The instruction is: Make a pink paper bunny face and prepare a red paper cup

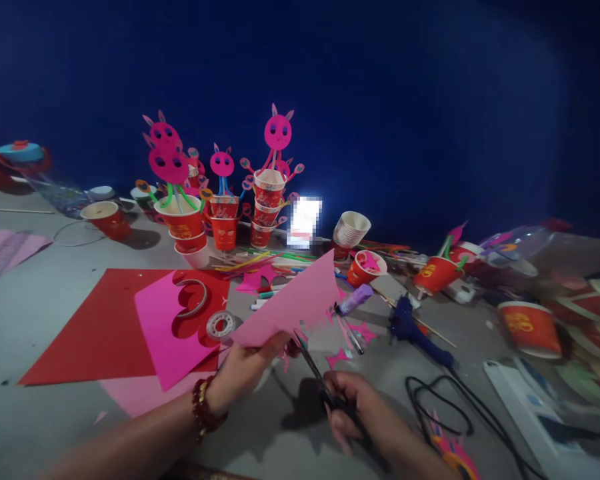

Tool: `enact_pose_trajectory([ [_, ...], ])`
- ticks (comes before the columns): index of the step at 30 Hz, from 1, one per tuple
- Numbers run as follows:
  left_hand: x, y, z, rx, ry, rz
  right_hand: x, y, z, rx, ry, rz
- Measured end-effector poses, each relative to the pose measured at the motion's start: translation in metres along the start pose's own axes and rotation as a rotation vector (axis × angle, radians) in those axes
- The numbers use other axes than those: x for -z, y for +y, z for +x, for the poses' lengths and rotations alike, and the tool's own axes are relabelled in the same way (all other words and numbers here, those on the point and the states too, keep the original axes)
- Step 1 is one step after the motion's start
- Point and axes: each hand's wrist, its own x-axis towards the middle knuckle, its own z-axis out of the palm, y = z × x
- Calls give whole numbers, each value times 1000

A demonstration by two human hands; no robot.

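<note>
My left hand (253, 367), with a beaded bracelet at the wrist, pinches the lower edge of a light pink sheet of paper (293, 300), which tilts up to the right above the table. My right hand (355, 407) is closed round the dark handles of a pair of scissors (314, 365). The blades point up and left, their tips at the paper's lower edge beside my left fingers. Pink paper scraps (338, 360) lie on the table behind the scissors. To the left of my left hand lies a roll of tape (221, 325).
Red paper (95, 327) and bright pink paper (167, 353) lie at left. Paper-cup figures (269, 193) with pink faces stand at the back. A blue glue gun (415, 333) and its black cord (440, 417) lie at right, near a purple-capped glue stick (356, 299) and a lit phone (305, 222).
</note>
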Motion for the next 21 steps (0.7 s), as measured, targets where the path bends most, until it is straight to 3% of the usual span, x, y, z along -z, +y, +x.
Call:
enact_pose_trajectory([
  [4, 1, -5, -3, -2, -38, -2, -4, -4, -2, 10, -6, 9],
  [8, 5, -8, -6, -3, 42, 60, -11, -8, -4, 31, 8, 10],
  [14, 6, -2, -10, -35, -5, 81, -20, -10, -2, 68, 23, -14],
  [21, 7, 2, -14, -33, 39, 129, -25, -13, 2, 106, 32, -35],
])
